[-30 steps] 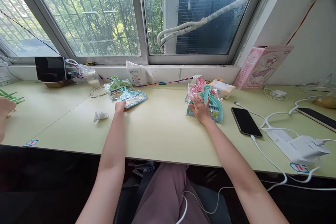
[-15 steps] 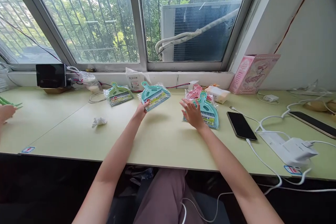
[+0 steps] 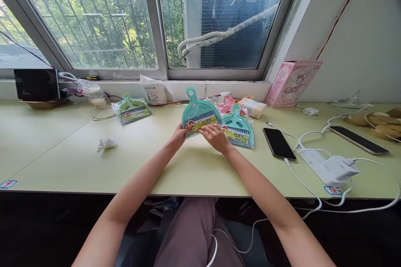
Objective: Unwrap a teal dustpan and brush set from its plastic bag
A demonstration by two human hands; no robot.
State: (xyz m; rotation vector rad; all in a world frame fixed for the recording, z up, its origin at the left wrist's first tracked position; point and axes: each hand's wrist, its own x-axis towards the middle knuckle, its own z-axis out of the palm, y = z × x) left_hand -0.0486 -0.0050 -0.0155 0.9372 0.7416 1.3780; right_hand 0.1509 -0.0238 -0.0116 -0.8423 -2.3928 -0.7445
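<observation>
A teal dustpan and brush set [image 3: 200, 110] in clear plastic wrap is held up over the table, its handle pointing up and its label facing me. My left hand [image 3: 181, 132] grips it at the lower left corner. At its lower right edge, the fingers of my right hand [image 3: 214, 135] are closed on the package, with the thumb hidden. Just right of this hand lies a second teal dustpan set [image 3: 239, 128], partly overlapping a pink dustpan set [image 3: 227, 104] behind it. A green dustpan set [image 3: 133, 109] lies apart on the left.
A crumpled tissue [image 3: 107, 144] lies on the pale green table [image 3: 62, 150]. To the right are a phone [image 3: 279, 143], a white power strip [image 3: 318, 167] with cables, and another dark device [image 3: 359, 139]. Along the window stand a tablet [image 3: 36, 85], a tissue pack [image 3: 252, 107] and a pink box [image 3: 293, 83].
My left hand has brought the teal set rightward and turned it more upright. My right hand has left the stacked sets and now grips the held one. The view has shifted; a person's hand left view.
</observation>
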